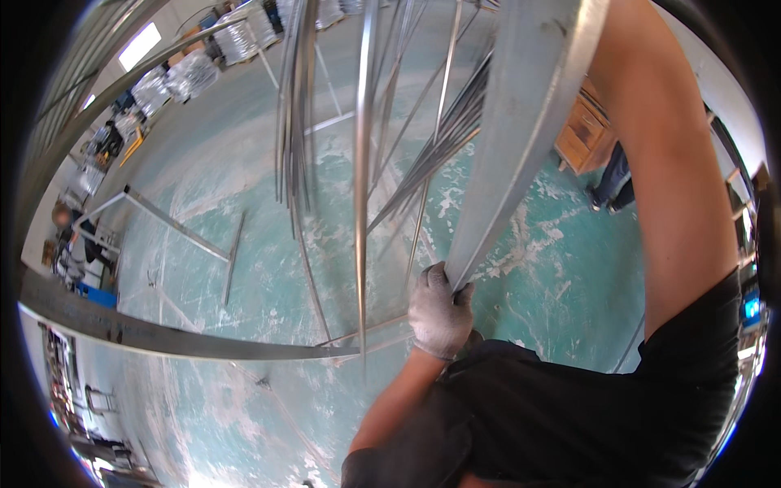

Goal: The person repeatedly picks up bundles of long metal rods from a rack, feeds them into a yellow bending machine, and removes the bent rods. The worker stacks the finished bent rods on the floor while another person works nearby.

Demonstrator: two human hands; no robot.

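A wide grey metal bar [517, 138], looking like a square tube or channel, slants from the top edge down to the middle of the view. My left hand [441, 313], in a pale work glove, is closed around the bar's lower end, thumb at its edge. Along the bar's right side my bare right forearm [671, 163] reaches upward; the right hand lies beyond the top edge. Left of the bar hang or stand several thin metal strips [297, 122] and rods, some blurred. A shiny upright rod [362, 163] is closest among them.
A curved-looking metal beam [179, 337] crosses the left side. Behind it a metal frame [175, 224] stands on the worn green floor [537, 268]. Wrapped bundles [193, 75] line the far wall. One person [81, 236] is at far left; another's legs [612, 183] show by a wooden cabinet [584, 134].
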